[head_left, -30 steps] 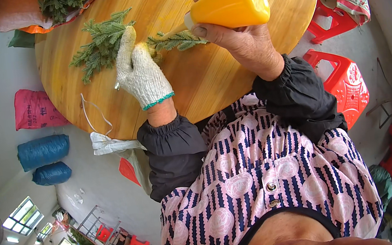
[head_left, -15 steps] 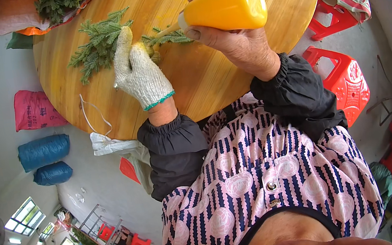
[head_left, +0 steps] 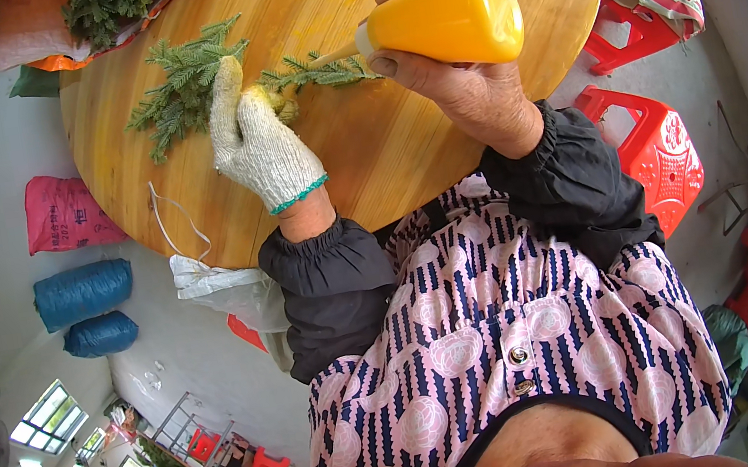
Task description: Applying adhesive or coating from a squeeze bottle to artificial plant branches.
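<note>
My right hand (head_left: 475, 104), bare, is wrapped round a yellow squeeze bottle (head_left: 458, 16) held tilted above the table. Its thin pale nozzle points left, with the tip close to the gloved fingers. A knitted white glove with a green cuff and yellow-stained fingertips covers my left hand (head_left: 267, 153). That hand is closed on a green fir sprig (head_left: 173, 94) whose needles spread out to the left. More green needles (head_left: 308, 73) stick out to the right, beneath the nozzle; whether they belong to the same sprig I cannot tell. The glove hides the pinched part.
Both hands are over a round wooden table (head_left: 365, 168). An orange-and-white sack (head_left: 21, 35) of greenery sits at the far left. Red plastic stools (head_left: 659, 150) stand to the right. A pink sack (head_left: 65, 212) and blue bundles (head_left: 84, 291) lie on the left-hand floor.
The bottle has shifted slightly right and nearer, with its nozzle drawn back a little from the gloved fingers. My left hand still grips the sprig, almost unmoved.
</note>
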The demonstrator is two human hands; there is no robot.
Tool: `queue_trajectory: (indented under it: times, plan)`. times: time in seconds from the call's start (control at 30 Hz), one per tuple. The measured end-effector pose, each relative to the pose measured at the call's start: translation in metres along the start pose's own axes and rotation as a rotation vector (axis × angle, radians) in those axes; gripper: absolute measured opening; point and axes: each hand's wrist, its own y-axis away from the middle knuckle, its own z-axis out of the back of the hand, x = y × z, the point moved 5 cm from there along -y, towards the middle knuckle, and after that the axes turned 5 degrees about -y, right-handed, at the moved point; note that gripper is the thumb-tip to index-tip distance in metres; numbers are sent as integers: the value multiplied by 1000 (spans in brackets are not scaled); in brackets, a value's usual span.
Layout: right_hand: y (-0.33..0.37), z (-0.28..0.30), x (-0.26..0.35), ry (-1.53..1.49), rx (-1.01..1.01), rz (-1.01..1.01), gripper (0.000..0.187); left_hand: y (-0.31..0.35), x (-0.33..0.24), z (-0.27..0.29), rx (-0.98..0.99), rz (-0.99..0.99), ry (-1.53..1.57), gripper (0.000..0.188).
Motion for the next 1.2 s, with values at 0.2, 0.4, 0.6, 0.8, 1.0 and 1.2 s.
queue_trajectory:
  times: [0.2,0.4,0.6,0.8,1.0,1.2]
  plan:
    - [6,5,0,66,24,7,44,1,1,0,-3,-28,17,41]
    - [15,7,3,49,-22,74,41,3,-3,1,-15,-39,15,42]
    - [23,9,10,239,-10,131,39,-1,1,6,-33,-75,-4,42]
    - [31,13,11,226,-21,126,42,-5,3,10,-26,-125,4,42]
    - [39,16,9,152,-57,20,45,-6,3,11,-31,-140,16,41]
    - [42,16,15,286,-28,118,44,-8,2,15,-40,-137,11,40]
